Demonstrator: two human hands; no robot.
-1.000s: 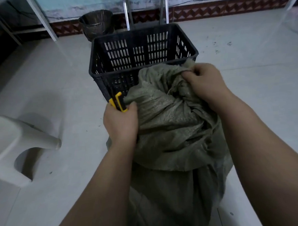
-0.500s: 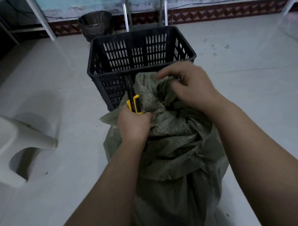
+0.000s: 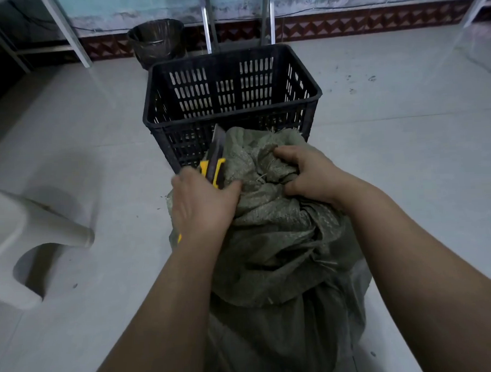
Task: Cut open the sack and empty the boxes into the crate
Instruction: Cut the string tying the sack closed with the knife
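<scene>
A grey-green woven sack [image 3: 280, 240] stands on the floor in front of me, its top bunched and crumpled. My left hand [image 3: 203, 204] grips a yellow and black utility knife [image 3: 215, 161], whose blade points up and away along the sack's left side. My right hand [image 3: 308, 174] clutches the gathered fabric at the top of the sack. Just behind the sack stands a black slotted plastic crate [image 3: 232, 99]; I see nothing in the part of its inside that shows. No boxes show; the sack hides its contents.
A white plastic stool [image 3: 24, 246] stands at the left on the pale tiled floor. A dark metal bucket [image 3: 156, 40] sits by the far wall behind the crate, between metal frame legs [image 3: 66, 30].
My right hand has dropped from over the sack's top and now clutches the bunched fabric. The knife in my left hand has its blade raised beside the sack's top.
</scene>
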